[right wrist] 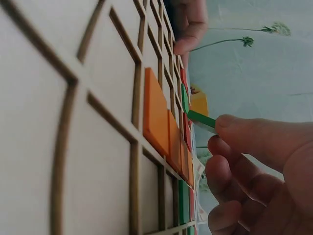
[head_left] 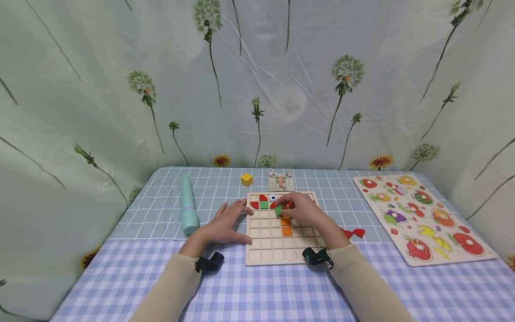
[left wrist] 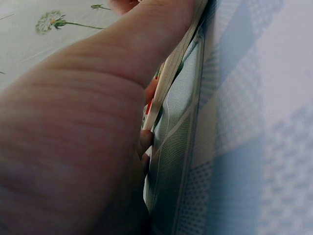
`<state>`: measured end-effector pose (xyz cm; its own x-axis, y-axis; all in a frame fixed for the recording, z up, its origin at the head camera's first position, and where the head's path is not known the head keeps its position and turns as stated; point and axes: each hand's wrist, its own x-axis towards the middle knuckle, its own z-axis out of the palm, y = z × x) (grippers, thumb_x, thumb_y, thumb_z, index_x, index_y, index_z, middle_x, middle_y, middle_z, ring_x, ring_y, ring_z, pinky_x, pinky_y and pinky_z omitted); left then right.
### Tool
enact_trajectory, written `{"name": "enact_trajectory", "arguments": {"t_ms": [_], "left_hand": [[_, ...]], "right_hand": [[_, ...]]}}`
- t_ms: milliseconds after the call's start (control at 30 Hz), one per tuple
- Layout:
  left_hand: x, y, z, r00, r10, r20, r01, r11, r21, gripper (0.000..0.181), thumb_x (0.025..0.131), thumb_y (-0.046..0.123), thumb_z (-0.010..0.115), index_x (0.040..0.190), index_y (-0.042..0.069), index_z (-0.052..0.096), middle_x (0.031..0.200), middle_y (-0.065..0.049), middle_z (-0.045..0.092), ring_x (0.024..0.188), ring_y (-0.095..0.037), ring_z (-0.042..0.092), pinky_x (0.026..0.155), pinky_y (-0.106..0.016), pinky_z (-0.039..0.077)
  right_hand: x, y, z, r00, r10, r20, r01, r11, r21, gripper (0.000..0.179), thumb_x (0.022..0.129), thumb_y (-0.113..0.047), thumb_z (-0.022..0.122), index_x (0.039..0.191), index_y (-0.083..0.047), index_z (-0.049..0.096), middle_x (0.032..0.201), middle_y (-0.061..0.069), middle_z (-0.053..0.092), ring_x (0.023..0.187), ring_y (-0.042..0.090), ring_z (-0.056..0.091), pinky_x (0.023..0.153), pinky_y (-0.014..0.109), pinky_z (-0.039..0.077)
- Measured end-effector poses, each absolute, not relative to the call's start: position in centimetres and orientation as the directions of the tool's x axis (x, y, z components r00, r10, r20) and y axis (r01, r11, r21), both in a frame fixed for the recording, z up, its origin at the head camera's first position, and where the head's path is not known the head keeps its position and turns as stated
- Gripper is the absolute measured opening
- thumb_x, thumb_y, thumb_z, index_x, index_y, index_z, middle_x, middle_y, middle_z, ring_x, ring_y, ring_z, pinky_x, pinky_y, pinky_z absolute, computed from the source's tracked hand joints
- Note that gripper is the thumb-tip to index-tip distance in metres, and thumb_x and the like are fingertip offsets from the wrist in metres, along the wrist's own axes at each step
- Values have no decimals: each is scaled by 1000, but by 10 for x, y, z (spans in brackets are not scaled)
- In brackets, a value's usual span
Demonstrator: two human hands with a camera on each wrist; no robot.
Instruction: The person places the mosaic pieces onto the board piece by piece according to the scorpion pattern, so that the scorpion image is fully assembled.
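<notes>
A wooden grid board (head_left: 261,257) lies flat on the table. My left hand (head_left: 225,226) rests at its left edge, fingers spread and thumb against the side; in the left wrist view the wrist hides most of it. Between thumb and fingers, my right hand (head_left: 303,209) pinches a green square tile (right wrist: 201,120), tilted over the upper middle of the grid. Orange square tiles (head_left: 287,231) run down one column below that hand. Along the upper rows sit red rounded tiles (head_left: 254,205), another green tile (head_left: 263,205) and a white eye tile (head_left: 272,197). The right hand covers some upper cells.
Behind the board are a pattern card (head_left: 280,181) and a yellow block (head_left: 246,180). A mint-green case (head_left: 187,205) lies on the left. Loose red tiles (head_left: 359,232) are beside my right forearm, with a fruit puzzle board (head_left: 396,223) farther right.
</notes>
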<state>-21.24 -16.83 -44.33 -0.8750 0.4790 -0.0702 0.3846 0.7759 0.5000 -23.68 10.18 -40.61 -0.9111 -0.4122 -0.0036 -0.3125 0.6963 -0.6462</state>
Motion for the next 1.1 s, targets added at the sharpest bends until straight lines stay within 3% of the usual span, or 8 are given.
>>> {"name": "enact_trajectory", "arguments": {"t_ms": [433, 967, 1100], "left_hand": [[-212, -167, -443, -874, 479, -78, 380, 775, 504, 77, 74, 55, 83, 136, 24, 49, 169, -10, 18, 158, -31, 7, 125, -60, -5], [-211, -168, -444, -876, 477, -72, 380, 774, 506, 77, 74, 56, 83, 136, 24, 50, 168, -11, 18, 158, -32, 8, 125, -60, -5], [-212, -168, -444, -875, 478, -74, 380, 774, 506, 78, 74, 57, 82, 136, 24, 50, 168, -11, 18, 158, -32, 7, 125, -60, -5]], "right_hand": [[-236, 99, -414, -919, -395, 19, -318, 710, -629, 18, 89, -12, 73, 107, -15, 76, 101, 2, 70, 82, 15, 53, 72, 27, 46], [-235, 94, -415, -935, -354, 3, -271, 711, -649, 19, 89, -12, 72, 106, -18, 77, 88, -2, 66, 79, 15, 53, 70, 27, 45], [-235, 95, -414, -927, -376, -10, -282, 711, -644, 18, 90, -12, 72, 106, -19, 77, 96, -3, 70, 84, 16, 55, 74, 29, 49]]}}
